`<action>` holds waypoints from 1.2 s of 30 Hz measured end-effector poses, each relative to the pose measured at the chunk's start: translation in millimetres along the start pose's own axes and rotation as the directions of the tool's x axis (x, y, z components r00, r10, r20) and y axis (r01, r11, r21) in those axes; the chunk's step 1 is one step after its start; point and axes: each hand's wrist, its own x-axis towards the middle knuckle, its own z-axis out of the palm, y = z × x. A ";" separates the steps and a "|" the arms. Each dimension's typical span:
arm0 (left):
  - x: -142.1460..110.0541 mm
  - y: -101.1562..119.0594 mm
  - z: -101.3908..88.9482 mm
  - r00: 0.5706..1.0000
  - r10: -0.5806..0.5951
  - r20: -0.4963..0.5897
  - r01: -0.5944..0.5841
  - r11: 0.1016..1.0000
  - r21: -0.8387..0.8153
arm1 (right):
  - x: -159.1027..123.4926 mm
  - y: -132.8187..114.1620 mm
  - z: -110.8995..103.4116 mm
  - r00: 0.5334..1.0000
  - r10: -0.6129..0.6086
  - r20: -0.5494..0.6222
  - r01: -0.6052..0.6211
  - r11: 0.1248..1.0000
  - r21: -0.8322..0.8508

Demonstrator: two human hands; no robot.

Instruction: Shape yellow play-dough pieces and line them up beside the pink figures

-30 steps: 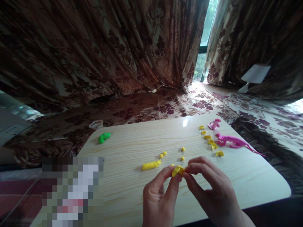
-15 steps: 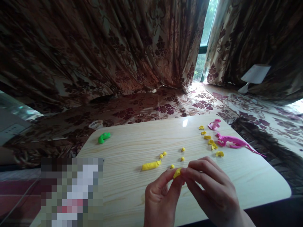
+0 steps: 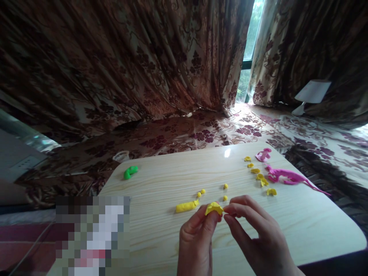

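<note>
The left hand pinches a thin, arched yellow clay piece between thumb and fingers, above the near part of the counter. The right hand is just beside it, its thumb and forefinger only narrowly apart, the forefinger tip at the piece's right end. The piece's longer axis runs crosswise, from the left hand's grip toward the right fingertips, so the left hand holds the body of it and the right is nearest its free end. Just beyond and to the left of the left hand lies a yellow roll; little yellow balls are scattered beyond both hands. Past the right hand, farther out, sit a row of curled yellow flakes and a long pink figure, while a green lump lies well off to the left. The left hand's curled fingers are mostly hidden behind its thumb and the piece, whose underside cannot be seen. Whether the right fingertips grip that end or merely touch it cannot be told. Both wrists run off the bottom edge, and a pixelated patch left of the hands blots out what is there.
</note>
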 end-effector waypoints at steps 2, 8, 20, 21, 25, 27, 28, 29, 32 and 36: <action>-0.9 0.2 0.9 0.998 0.054 -0.017 -0.053 0.994 0.092 | -0.4 -1.0 1.1 0.999 -0.035 -0.014 0.035 0.999 -0.002; -0.6 -1.2 3.6 0.989 0.145 -0.005 -0.140 0.963 0.232 | -3.6 -1.4 0.1 1.000 0.004 -0.026 -0.003 1.000 0.008; 7.0 -19.0 -5.6 0.762 0.630 0.152 -0.630 0.667 0.398 | -2.6 -9.4 9.8 0.988 0.149 0.040 -0.145 0.986 -0.083; 7.0 -18.8 -6.1 0.752 0.640 0.160 -0.639 0.648 0.413 | -2.6 -9.8 9.7 0.987 0.152 0.043 -0.148 0.985 -0.085; 9.9 -22.7 -13.1 0.687 0.684 0.245 -0.693 0.515 0.505 | -2.5 -10.5 9.8 0.988 0.152 0.034 -0.148 0.985 -0.085; 13.1 -26.3 -18.4 0.652 0.701 0.288 -0.717 0.446 0.536 | -2.5 -10.8 10.2 0.988 0.154 0.030 -0.151 0.985 -0.082; 14.8 -27.8 -20.7 0.626 0.715 0.310 -0.736 0.411 0.537 | -2.6 -10.9 10.3 0.987 0.160 0.033 -0.157 0.984 -0.081; 16.6 -28.9 -22.5 0.595 0.731 0.334 -0.760 0.377 0.530 | -2.6 -11.0 10.4 0.985 0.167 0.040 -0.164 0.983 -0.082; 20.7 -29.6 -24.3 0.512 0.764 0.392 -0.816 0.290 0.500 | -2.8 -10.8 11.0 0.978 0.200 0.058 -0.194 0.977 -0.085; 22.9 -26.5 -21.9 0.467 0.783 0.410 -0.827 0.223 0.515 | -3.7 -9.0 13.6 0.974 0.220 0.045 -0.218 0.974 -0.062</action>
